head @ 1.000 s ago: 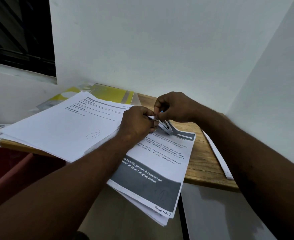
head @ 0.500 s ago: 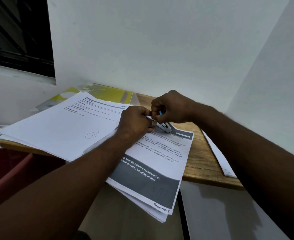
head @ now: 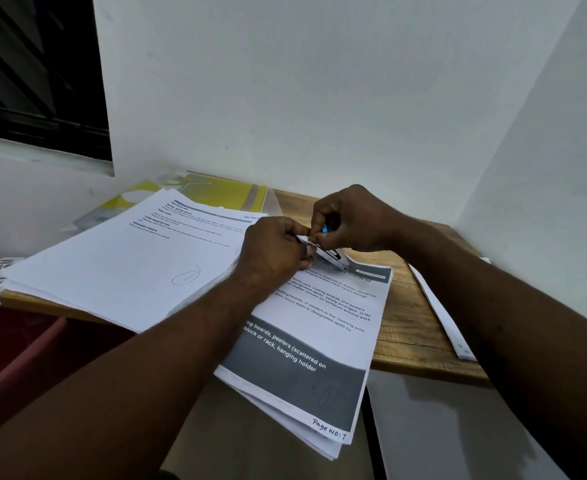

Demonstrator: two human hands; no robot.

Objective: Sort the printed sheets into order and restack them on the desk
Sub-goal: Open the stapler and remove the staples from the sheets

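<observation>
A stack of printed sheets (head: 319, 327), its top page hand-marked "Page No: 7", lies askew on the wooden desk (head: 409, 327) and hangs over the front edge. My left hand (head: 274, 251) pinches the stack's upper left corner. My right hand (head: 354, 220) meets it there, fingers curled round a small thing with a blue part (head: 325, 228). A small white and dark object (head: 335, 261) shows just under the fingers; I cannot tell what it is. A second stack (head: 112, 261), with a pen-drawn oval on top, lies to the left.
A yellow folder (head: 223, 194) lies behind the left stack against the white wall. More sheets (head: 441, 317) lie along the desk's right side, partly under my right forearm. A dark window (head: 36, 71) is at upper left, and something red (head: 18, 341) sits below the desk's left edge.
Both hands stay together at the stack's corner. My right hand has shifted only slightly; the sheets have not moved.
</observation>
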